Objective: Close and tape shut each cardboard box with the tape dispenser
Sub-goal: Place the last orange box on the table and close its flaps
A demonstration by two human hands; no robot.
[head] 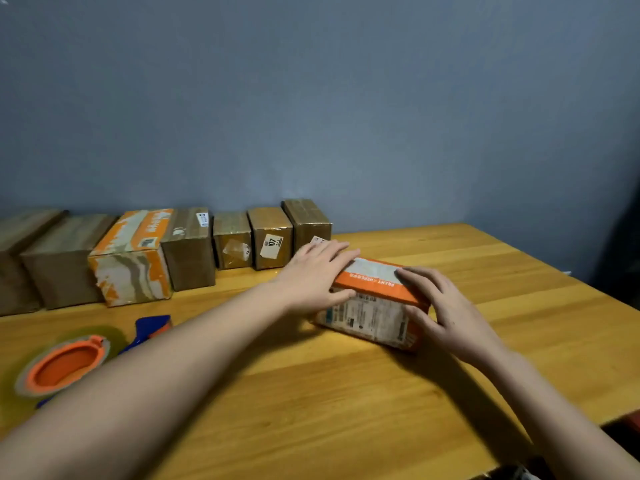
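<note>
On wooden table (346,393), right of centre: orange-and-white box (372,303), flaps down, pressed under left hand (313,275) and right hand (446,306), fingers straight and flat. Readable upside down on orange band: "HERE". Shipping label print too small. At left, tape dispenser (65,365), half hidden by forearm. Against wall, 7 boxes (188,251), leftmost cut off; 1 sticker reading "07".

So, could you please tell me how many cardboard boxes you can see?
8: seven in the row along the wall, one orange box under both hands. More may lie beyond the left edge.
</note>
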